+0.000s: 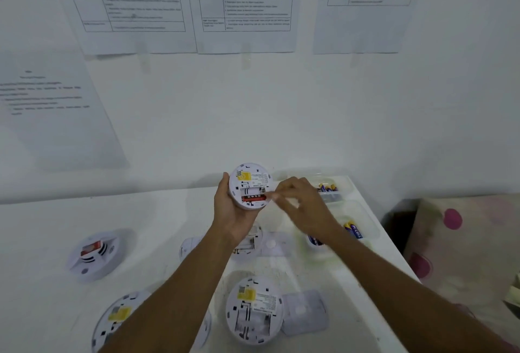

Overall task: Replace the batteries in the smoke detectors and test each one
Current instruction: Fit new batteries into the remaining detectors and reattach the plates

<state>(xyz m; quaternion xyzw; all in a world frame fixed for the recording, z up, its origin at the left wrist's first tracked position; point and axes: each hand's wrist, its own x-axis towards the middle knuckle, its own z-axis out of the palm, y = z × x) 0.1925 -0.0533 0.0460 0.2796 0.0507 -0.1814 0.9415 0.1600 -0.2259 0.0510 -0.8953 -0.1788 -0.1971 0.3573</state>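
Plastic, light and stiff, the smoke detector (249,185) was held above the table (146,220) with its back toward the camera. The left hand (230,213) cupped it by the rim, probably the safest hold, since the open bay looked delicate. The right hand (301,200) had its bunched fingertips at the end of the red battery (253,198); whether they pinched or pushed could not be told. The detector's yellow sticker (244,176) was unreadable. A blue-and-yellow battery (355,231) nearby seemed to read "PKCELL".

wall sheets (244,1): print unreadable | right fingers (279,193): blurred | lower-left detector (118,316): half behind left forearm (174,296)
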